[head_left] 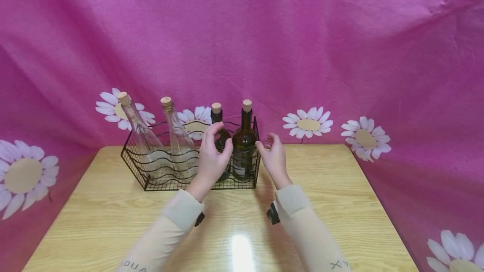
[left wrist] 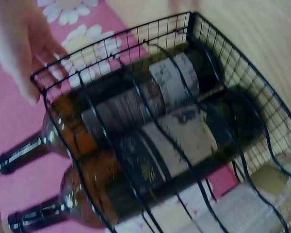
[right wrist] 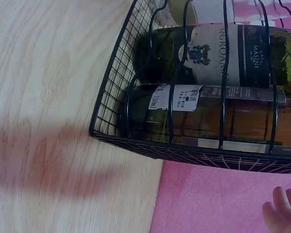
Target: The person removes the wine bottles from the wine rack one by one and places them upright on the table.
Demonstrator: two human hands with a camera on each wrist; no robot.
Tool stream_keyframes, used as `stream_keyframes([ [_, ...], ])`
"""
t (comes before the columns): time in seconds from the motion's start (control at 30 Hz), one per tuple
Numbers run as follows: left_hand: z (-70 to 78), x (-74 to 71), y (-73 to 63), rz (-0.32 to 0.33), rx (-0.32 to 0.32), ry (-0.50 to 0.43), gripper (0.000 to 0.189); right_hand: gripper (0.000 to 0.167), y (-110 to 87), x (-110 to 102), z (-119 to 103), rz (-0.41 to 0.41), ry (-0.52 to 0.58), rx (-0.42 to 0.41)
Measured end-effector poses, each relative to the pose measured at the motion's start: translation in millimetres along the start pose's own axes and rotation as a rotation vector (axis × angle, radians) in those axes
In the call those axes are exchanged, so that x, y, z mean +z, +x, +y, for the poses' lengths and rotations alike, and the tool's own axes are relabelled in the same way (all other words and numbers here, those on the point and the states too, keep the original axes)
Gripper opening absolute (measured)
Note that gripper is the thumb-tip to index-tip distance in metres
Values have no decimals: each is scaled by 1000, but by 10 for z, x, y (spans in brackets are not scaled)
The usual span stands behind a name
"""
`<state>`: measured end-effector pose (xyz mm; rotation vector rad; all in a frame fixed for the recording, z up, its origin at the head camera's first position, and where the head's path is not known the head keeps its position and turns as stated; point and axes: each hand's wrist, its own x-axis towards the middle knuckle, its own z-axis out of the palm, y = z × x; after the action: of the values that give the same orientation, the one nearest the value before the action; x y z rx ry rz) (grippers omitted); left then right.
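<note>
A black wire basket (head_left: 170, 184) stands toward the back of the table with corked bottles in it. Two clear glass bottles (head_left: 180, 139) lean at its left. At its right are two dark green wine bottles (head_left: 245, 139), one of them partly hidden by my left hand (head_left: 211, 156). That hand is raised before the bottles, thumb and fingers apart in a curve, with nothing held. My right hand (head_left: 275, 158) hovers by the basket's right end, its fingers loosely bent and holding nothing. Paper labels (right wrist: 206, 56) show through the wires in the right wrist view.
The wooden table (head_left: 321, 205) extends in front of the basket and to both sides. A pink cloth (head_left: 242, 45) printed with white daisies hangs behind and around it. Dark wrist devices (head_left: 273, 214) show below the cuffs.
</note>
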<state>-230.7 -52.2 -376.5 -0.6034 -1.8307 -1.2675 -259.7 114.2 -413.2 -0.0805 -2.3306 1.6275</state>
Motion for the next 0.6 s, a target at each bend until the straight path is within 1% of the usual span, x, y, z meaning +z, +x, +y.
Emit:
stream_keyframes([
  [0.1, 13, 85, -14, -68, -80, -9, 40, 48, 4, -3, 27, 3, 5, -13],
  [0.17, 5, 130, -21, -104, -143, -11, 43, 49, 3, -1, 44, 8, 9, -17],
  [0.23, -21, 169, -29, -133, -192, 7, 45, 48, 0, 3, 55, 14, 14, -18],
  [0.47, -111, 300, -21, -213, -310, 51, 52, 45, -7, 9, 81, 27, 38, -1],
  [0.6, -161, 374, 21, -238, -357, 81, 53, 46, -8, 10, 92, 20, 64, 21],
])
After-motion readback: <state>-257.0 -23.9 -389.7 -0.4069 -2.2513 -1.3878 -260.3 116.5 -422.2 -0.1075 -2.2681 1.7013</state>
